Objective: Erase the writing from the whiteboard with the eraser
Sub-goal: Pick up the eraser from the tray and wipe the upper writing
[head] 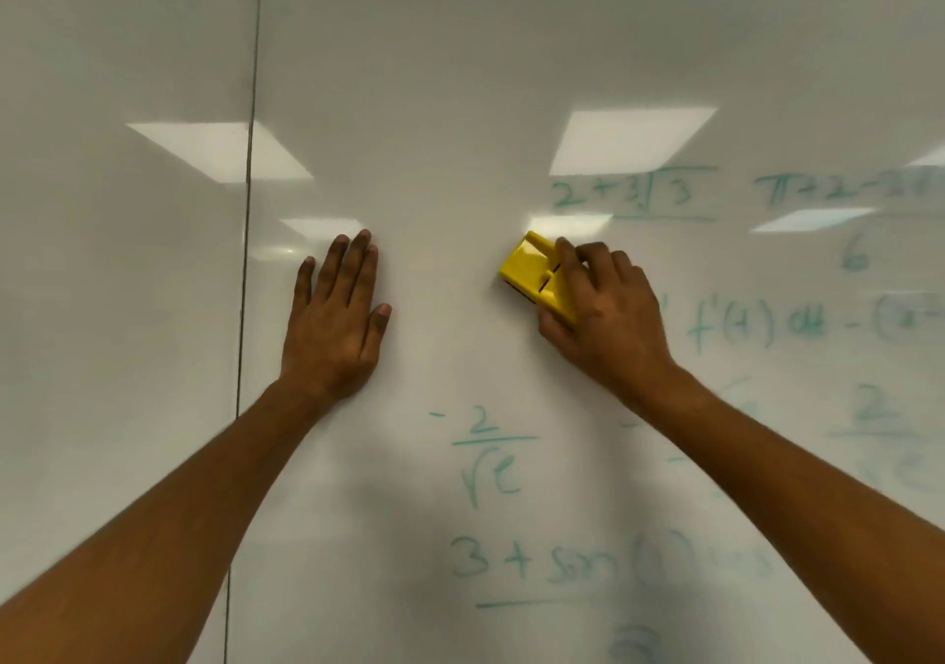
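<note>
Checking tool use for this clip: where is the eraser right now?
In the head view, the yellow eraser is right of centre against the whiteboard, held by the right hand.

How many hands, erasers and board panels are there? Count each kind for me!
Hands: 2, the left hand flat on the board, the right hand gripping the eraser.
Yellow eraser: 1.
Whiteboard panels: 2, the left panel and the right panel, split by a dark seam.
Total: 5.
</note>
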